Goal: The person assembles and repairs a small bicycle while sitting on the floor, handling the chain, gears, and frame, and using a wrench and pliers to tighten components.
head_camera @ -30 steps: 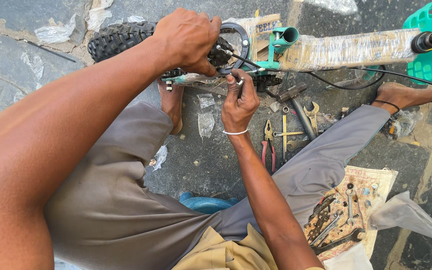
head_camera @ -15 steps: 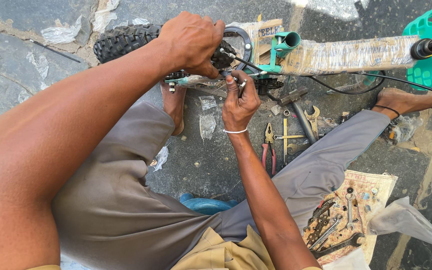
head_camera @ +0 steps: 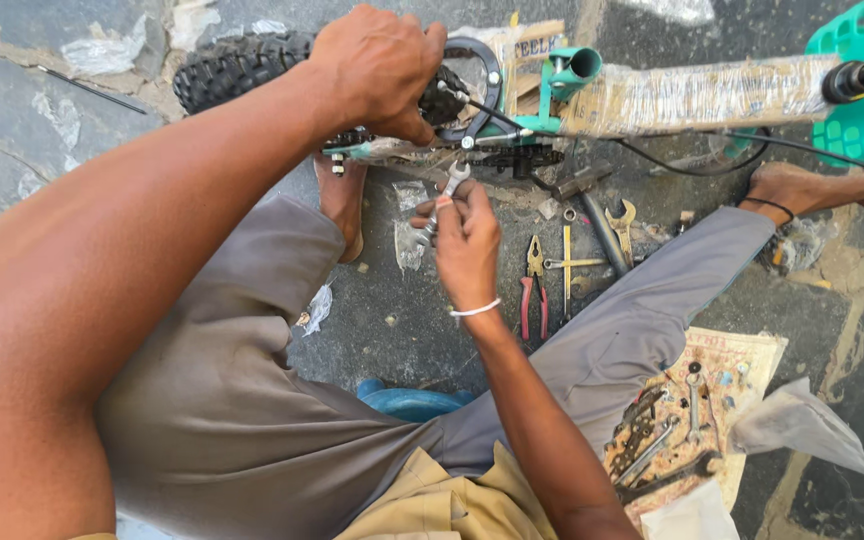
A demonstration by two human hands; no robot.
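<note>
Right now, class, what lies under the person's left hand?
The left hand grips a knobby black tyre of the small teal bicycle. Its palm covers the tyre and wheel parts beneath. Below, the right hand holds a spanner.

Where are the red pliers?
The red-handled pliers lie on the stone ground between the person's legs, just right of the right hand and left of a yellow tool.
</note>
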